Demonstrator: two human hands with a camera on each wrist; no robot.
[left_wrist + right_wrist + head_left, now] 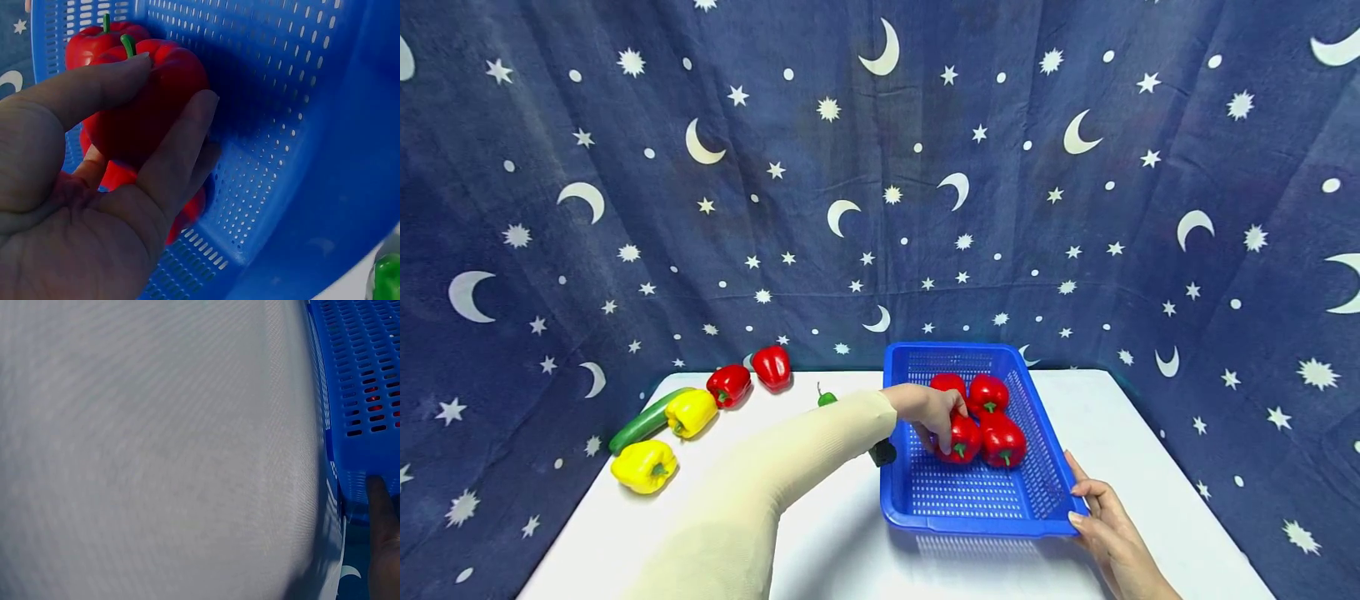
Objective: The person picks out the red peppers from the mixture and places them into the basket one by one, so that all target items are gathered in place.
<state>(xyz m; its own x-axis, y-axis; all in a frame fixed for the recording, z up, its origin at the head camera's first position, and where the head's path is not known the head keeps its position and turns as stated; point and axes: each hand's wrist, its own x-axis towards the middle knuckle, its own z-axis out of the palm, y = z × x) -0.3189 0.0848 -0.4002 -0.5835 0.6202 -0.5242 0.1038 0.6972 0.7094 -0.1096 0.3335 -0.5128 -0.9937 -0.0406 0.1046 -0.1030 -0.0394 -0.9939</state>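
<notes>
My left hand (931, 412) reaches into a blue perforated plastic basket (970, 525) and grips a red bell pepper (966, 442). In the left wrist view, the thumb and fingers curl round this pepper (147, 103), its green stem beside the thumb tip. Several red bell peppers lie in the basket, including one (1003, 440) to the right and another (988, 392) behind. At the near right corner, my right hand (1108, 529) holds the basket rim between thumb and fingers. The right wrist view catches only one finger (382, 519) against the basket wall (353, 447).
On the white table (827, 533), at left, lie two yellow bell peppers (643, 467), a green cucumber or zucchini (647, 421) and two red bell peppers (729, 386). A green vegetable (827, 399) and a dark green item (883, 452) are partly behind the left sleeve. A starry curtain (880, 167) surrounds the table.
</notes>
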